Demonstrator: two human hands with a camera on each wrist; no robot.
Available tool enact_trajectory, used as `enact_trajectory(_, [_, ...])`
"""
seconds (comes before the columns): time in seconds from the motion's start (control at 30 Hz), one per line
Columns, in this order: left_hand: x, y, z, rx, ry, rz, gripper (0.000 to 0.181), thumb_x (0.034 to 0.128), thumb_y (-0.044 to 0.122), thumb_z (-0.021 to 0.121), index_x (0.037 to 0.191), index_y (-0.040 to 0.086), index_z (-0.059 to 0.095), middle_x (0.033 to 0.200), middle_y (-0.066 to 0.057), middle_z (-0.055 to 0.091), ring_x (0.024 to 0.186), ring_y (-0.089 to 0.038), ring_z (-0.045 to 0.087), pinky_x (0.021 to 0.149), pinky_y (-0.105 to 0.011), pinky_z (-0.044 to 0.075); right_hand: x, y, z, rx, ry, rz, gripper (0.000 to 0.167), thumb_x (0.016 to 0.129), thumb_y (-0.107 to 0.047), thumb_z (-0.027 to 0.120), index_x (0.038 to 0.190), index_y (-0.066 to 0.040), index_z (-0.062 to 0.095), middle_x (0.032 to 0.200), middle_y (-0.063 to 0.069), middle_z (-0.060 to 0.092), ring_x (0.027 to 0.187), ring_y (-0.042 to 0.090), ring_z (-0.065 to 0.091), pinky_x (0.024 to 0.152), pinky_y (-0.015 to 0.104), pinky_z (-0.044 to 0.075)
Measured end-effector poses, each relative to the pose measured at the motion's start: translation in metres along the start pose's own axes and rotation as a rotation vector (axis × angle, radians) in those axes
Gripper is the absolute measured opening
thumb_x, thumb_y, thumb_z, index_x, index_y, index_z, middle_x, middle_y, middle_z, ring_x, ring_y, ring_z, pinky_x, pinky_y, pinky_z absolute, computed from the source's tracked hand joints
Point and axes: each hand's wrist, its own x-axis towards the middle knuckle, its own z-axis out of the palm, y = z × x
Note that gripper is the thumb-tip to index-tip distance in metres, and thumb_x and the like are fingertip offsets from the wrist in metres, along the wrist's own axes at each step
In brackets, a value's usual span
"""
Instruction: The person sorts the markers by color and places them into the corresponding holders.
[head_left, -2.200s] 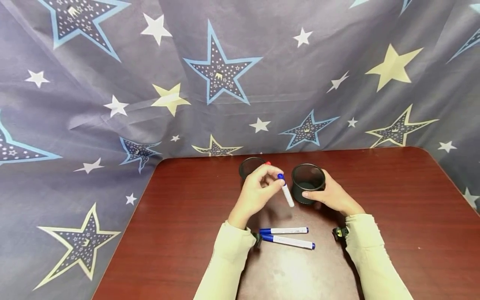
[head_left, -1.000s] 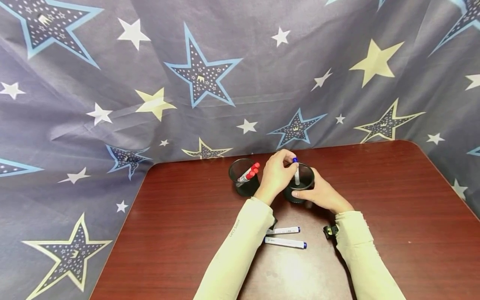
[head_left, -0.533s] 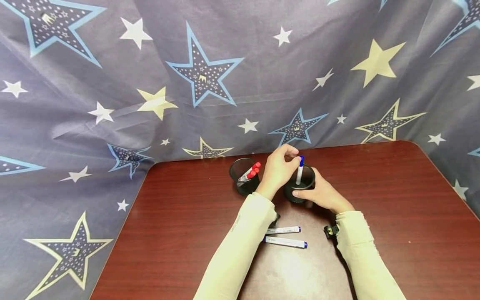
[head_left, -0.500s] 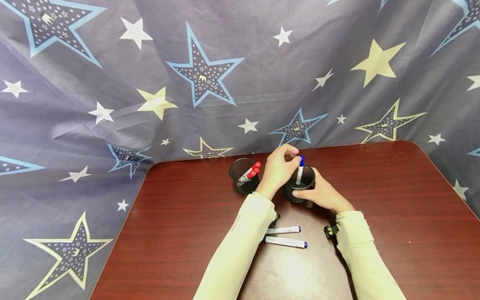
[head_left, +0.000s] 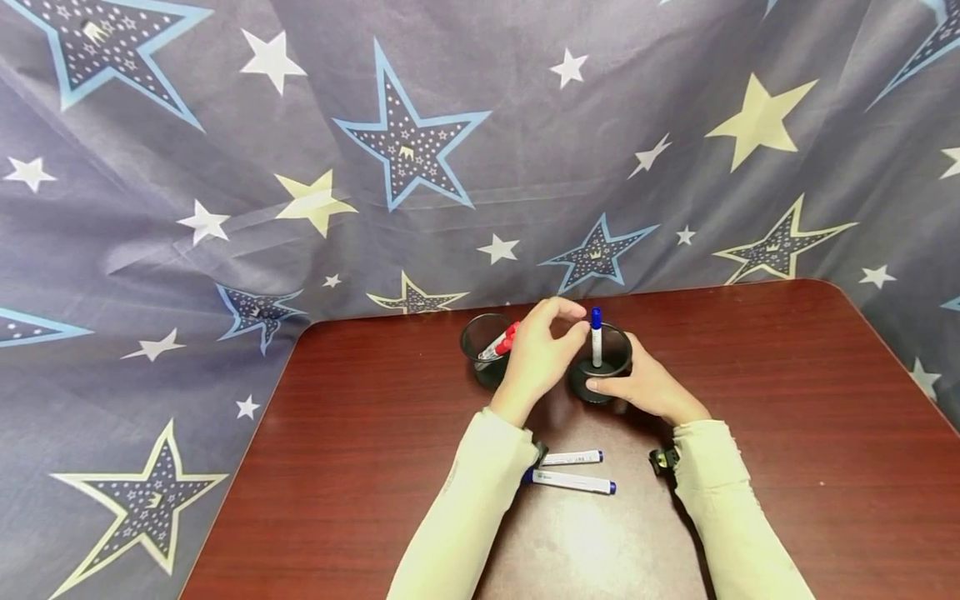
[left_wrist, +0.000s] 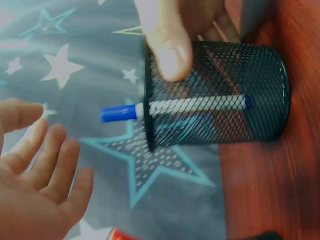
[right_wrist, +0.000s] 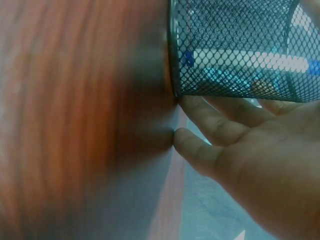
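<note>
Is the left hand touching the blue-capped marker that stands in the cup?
Apart. The left wrist view shows the left hand with its fingers short of the blue marker cap, the starry backdrop visible between.

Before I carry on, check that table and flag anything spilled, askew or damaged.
Nothing stands out. The mesh cup with one blue-capped marker and the cup of red-capped markers both stand upright; two loose blue-capped markers lie on the table.
</note>
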Motion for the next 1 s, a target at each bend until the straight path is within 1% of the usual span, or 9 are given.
enact_trajectory(0.07, [-0.013,0.000,-0.012,-0.002,-0.050,-0.015,0.014,0.0920,0.016,0.072,0.105,0.011,0.071,0.097,0.004,0.068,0.090,-0.009,0.062,0.083,-0.027,0.050,0.001,-0.001,0.001,0.010,0.003,0.000,0.088,0.086,-0.022,0.083,0.149,0.000,0.026,0.116,0.029,0.057,0.054,0.037,0.061,0.054,0.046,0.055])
enact_trajectory(0.13, [-0.028,-0.004,-0.025,0.035,-0.144,-0.055,0.014,0.0922,0.017,0.072,0.105,0.011,0.071,0.095,0.004,0.068,0.086,-0.010,0.063,0.080,-0.028,0.051,0.001,-0.001,0.002,0.009,0.005,0.002,0.087,0.085,-0.022,0.083,0.148,0.000,0.027,0.112,0.028,0.059,0.054,0.036,0.061,0.054,0.045,0.055])
enact_trajectory(0.2, [-0.044,-0.011,-0.037,0.136,-0.272,-0.106,0.015,0.0918,0.018,0.073,0.105,0.012,0.070,0.093,0.004,0.067,0.086,-0.012,0.062,0.079,-0.031,0.050,0.001,-0.001,0.002,0.014,0.000,-0.002,0.086,0.085,-0.021,0.083,0.148,0.000,0.027,0.111,0.028,0.060,0.054,0.037,0.061,0.054,0.046,0.055])
enact_trajectory(0.3, [-0.065,-0.024,-0.051,0.340,-0.460,-0.182,0.017,0.0897,0.019,0.076,0.104,0.013,0.069,0.093,0.004,0.065,0.087,-0.014,0.061,0.080,-0.035,0.050,0.000,-0.002,0.001,0.003,0.003,0.004,0.087,0.085,-0.022,0.083,0.148,0.000,0.027,0.111,0.027,0.060,0.054,0.037,0.062,0.056,0.046,0.056])
enact_trajectory(0.37, [-0.077,-0.032,-0.057,0.454,-0.553,-0.226,0.018,0.0871,0.018,0.078,0.102,0.013,0.069,0.089,0.003,0.063,0.085,-0.015,0.061,0.079,-0.037,0.050,-0.001,-0.001,0.000,-0.006,0.003,0.013,0.087,0.085,-0.023,0.083,0.149,-0.002,0.028,0.111,0.027,0.061,0.055,0.037,0.062,0.058,0.045,0.056])
enact_trajectory(0.43, [-0.087,-0.037,-0.059,0.545,-0.609,-0.268,0.017,0.0848,0.017,0.079,0.097,0.014,0.069,0.085,0.005,0.062,0.082,-0.015,0.060,0.077,-0.037,0.050,-0.002,0.000,-0.001,-0.014,0.004,0.022,0.086,0.086,-0.024,0.083,0.149,-0.002,0.028,0.113,0.027,0.061,0.055,0.037,0.063,0.060,0.045,0.056])
enact_trajectory(0.57, [-0.097,-0.041,-0.057,0.651,-0.641,-0.294,0.016,0.0812,0.013,0.080,0.087,0.016,0.066,0.077,0.006,0.059,0.076,-0.016,0.058,0.069,-0.037,0.048,-0.003,0.001,-0.002,-0.008,0.004,0.026,0.086,0.086,-0.024,0.082,0.149,-0.002,0.028,0.117,0.027,0.058,0.056,0.038,0.062,0.062,0.044,0.056])
enact_trajectory(0.73, [-0.101,-0.040,-0.049,0.726,-0.615,-0.285,0.019,0.0787,0.010,0.075,0.074,0.020,0.060,0.072,0.006,0.057,0.069,-0.015,0.055,0.060,-0.035,0.045,-0.004,0.002,-0.003,-0.008,0.005,0.015,0.086,0.086,-0.022,0.082,0.150,-0.002,0.027,0.119,0.027,0.057,0.055,0.037,0.062,0.061,0.042,0.055])
enact_trajectory(1.0, [-0.103,-0.048,-0.044,0.726,-0.610,-0.309,0.020,0.0772,0.011,0.074,0.070,0.020,0.058,0.069,0.006,0.054,0.067,-0.014,0.053,0.058,-0.034,0.043,-0.003,-0.002,-0.001,-0.013,-0.004,0.016,0.086,0.086,-0.023,0.082,0.150,-0.004,0.028,0.118,0.027,0.057,0.054,0.037,0.061,0.061,0.043,0.055])
